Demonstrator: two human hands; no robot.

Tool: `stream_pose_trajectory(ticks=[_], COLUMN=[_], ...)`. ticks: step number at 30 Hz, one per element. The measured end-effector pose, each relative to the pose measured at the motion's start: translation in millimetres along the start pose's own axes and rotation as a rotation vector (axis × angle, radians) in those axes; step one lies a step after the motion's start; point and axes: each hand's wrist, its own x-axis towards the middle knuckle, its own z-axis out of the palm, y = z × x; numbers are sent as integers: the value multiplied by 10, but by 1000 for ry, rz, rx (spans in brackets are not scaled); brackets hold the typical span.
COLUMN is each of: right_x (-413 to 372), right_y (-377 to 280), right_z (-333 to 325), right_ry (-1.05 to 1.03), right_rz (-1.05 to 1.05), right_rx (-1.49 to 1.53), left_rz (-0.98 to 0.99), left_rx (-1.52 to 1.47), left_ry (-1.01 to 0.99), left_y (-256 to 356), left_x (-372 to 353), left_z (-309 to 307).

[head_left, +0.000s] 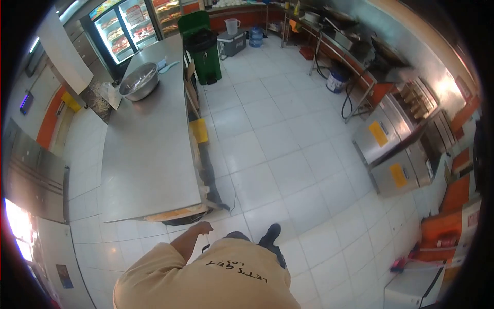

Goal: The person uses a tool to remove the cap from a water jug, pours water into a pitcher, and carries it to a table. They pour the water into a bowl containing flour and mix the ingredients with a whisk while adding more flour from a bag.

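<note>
My left hand [204, 227] hangs low at the near end of the steel table [154, 149], beside its corner. Its fingers look loosely curled, and I see nothing in them. My right hand is out of view. At the far part of the table stands a big metal bowl [140, 85], with something clear and shiny inside that I cannot make out. A light blue utensil [169, 67] lies to the right of the bowl. My tan shirt [216, 273] and one dark shoe [270, 234] show below.
White floor tiles [267, 139] run between the table and steel fryers [386, 135] on the right. A green bin [206, 56] stands past the table, near a blue water jug [256, 37]. Woks [388, 50] sit along the right wall. A lit display fridge [123, 31] is at the back.
</note>
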Motion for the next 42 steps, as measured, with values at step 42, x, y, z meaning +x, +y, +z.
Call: stream_pose_trajectory(ticks=[42], right_x=[5936], right_y=[-8495], right_z=[-3272], right_ry=[-244], right_rz=[-10], right_rx=[-111], left_rz=[-141], left_rx=[-579], left_ry=[637], left_y=[1708], left_x=[2953], left_z=[-6817])
